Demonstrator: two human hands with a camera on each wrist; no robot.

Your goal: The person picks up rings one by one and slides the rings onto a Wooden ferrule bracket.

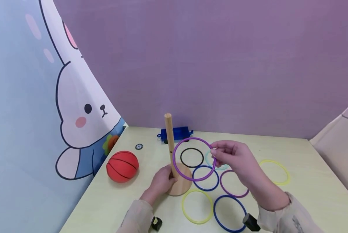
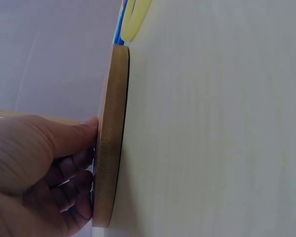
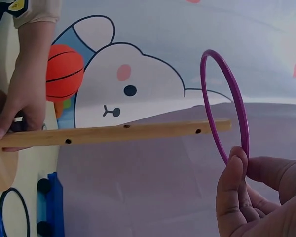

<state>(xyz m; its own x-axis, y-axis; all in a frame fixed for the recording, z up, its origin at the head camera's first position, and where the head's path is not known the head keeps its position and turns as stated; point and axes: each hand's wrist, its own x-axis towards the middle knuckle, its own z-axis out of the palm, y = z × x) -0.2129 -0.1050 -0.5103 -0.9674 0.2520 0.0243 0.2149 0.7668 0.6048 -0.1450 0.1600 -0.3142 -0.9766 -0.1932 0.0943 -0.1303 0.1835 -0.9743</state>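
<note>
A wooden post rises from a round wooden base on the table. My left hand grips the foot of the post, its fingers curled and its thumb touching the base in the left wrist view. My right hand pinches a purple ring by its edge, thumb against fingers, to the right of the post. In the right wrist view the raised ring stands close to the post's top end; whether the post passes through it I cannot tell.
Several loose rings lie right of the base, among them a black ring, a blue ring and a yellow ring. At the left sits a red ball. Behind the post stands a blue toy wagon; a small disc lies nearby.
</note>
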